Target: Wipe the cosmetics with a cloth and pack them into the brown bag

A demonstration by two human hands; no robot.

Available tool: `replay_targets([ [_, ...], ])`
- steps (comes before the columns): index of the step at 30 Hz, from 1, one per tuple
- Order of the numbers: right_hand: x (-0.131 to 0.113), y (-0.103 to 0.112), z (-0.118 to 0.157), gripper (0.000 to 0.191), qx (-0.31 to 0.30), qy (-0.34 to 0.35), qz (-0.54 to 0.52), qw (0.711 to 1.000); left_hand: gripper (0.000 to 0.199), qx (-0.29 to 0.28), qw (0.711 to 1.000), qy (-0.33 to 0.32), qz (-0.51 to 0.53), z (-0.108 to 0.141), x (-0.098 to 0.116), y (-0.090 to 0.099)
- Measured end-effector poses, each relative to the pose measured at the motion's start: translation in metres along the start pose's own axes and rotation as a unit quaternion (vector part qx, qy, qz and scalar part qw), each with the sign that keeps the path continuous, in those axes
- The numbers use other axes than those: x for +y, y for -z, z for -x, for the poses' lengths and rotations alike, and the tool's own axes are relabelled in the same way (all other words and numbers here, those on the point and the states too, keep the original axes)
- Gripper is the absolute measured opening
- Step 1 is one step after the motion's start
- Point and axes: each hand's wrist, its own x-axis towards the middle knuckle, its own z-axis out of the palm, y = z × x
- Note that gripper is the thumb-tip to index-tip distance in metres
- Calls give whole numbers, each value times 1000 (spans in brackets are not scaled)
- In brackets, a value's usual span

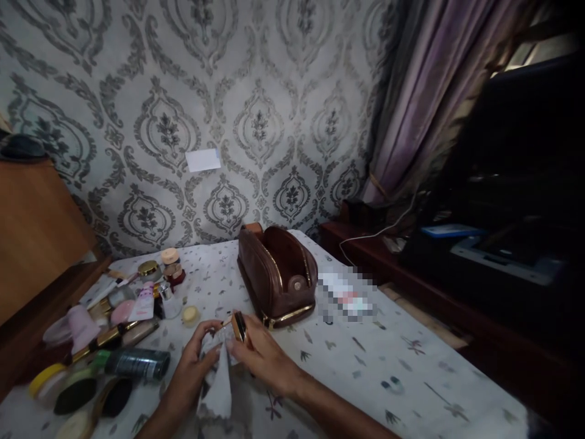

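Note:
My left hand (197, 360) is closed on a crumpled white cloth or tissue (218, 384) that hangs down over the patterned sheet. Right beside it, my right hand (261, 353) grips a small gold and dark item (238, 327), its thumb against the white cloth. The two hands nearly meet at the cloth. Just behind them stands a brown leather bag (260, 280), its top unzipped and gaping. A small round cream-coloured lid or jar (190, 315) lies behind my left hand.
Many cosmetics crowd the left side, among them a dark green bottle (137, 363), a pink tube (145, 302) and a yellow-rimmed jar (48, 381). A blurred white item (345, 294) lies right of the bag. A wooden cabinet (41, 225) borders the left; dark red furniture (393, 274) borders the right.

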Motion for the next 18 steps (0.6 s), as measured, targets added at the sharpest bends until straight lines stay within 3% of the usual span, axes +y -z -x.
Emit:
replay_targets([
  [3,-14,17,8,13,-30,11,91,995,45,-4,1000,-3,-26,1,0,0],
  [7,-36,52,7,9,-28,11,39,999,54,0,999,33,-13,2,-6,-2],
  [10,-64,96,-10,16,41,100,28,994,50,45,997,33,-60,0,-12,0],
  [12,-83,127,-31,23,131,163,96,973,50,51,993,26,-101,-3,-16,3],
  [14,-97,151,-58,46,206,203,184,939,52,39,992,37,-110,-5,-19,4],
  [16,-102,164,-86,61,190,186,306,914,53,30,993,50,-106,-7,-22,5],
  [18,-99,165,-113,56,132,148,451,870,54,32,992,50,-111,-7,-23,5],
])
